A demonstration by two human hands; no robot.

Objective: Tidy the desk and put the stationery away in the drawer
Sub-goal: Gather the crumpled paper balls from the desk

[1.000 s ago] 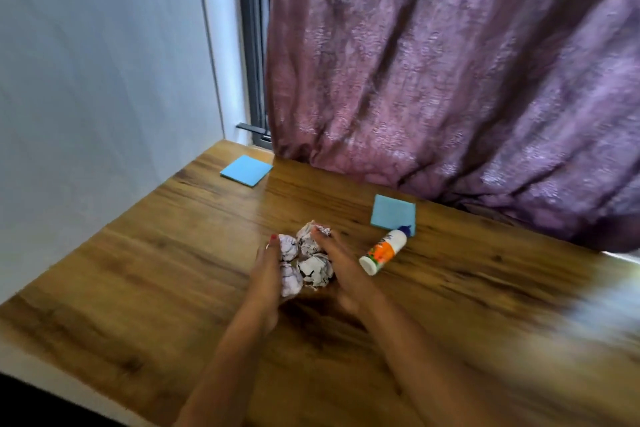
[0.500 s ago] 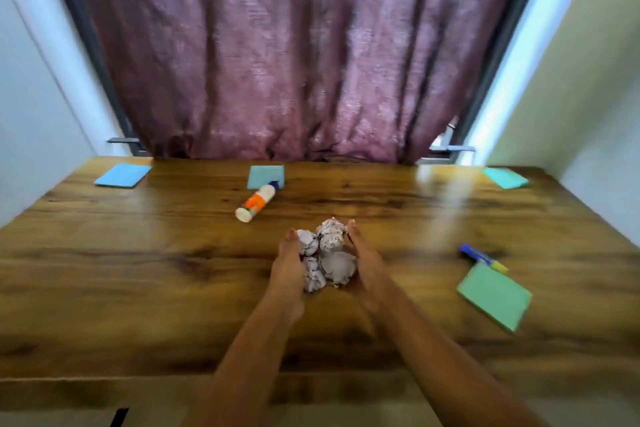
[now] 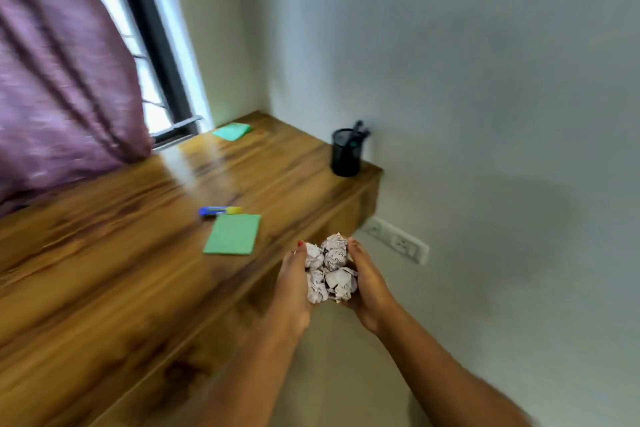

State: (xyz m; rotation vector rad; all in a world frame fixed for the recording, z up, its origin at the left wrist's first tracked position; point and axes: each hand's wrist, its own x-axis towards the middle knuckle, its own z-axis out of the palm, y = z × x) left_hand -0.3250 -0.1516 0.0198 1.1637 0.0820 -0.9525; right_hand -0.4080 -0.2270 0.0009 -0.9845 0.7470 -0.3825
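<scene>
The wooden desk point(image 3: 104, 288) runs along a purple curtain point(image 3: 59, 80). Just past its front edge, the left hand point(image 3: 292, 284) and right hand point(image 3: 369, 284) cup a clump of crumpled paper balls point(image 3: 330, 269), fingers curled round them. A green notepad point(image 3: 232, 234) lies near that edge, a black pen cup point(image 3: 346, 152) stands at the front right corner, and a blue-and-yellow marker point(image 3: 220, 210) lies just beyond the notepad.

Purple curtain point(image 3: 62, 80) blurred and cut off at left. The desk point(image 3: 104, 288) runs off frame left and below. Print on the paper balls point(image 3: 330, 267) too small to read; pen pot point(image 3: 346, 156) contents unclear.
</scene>
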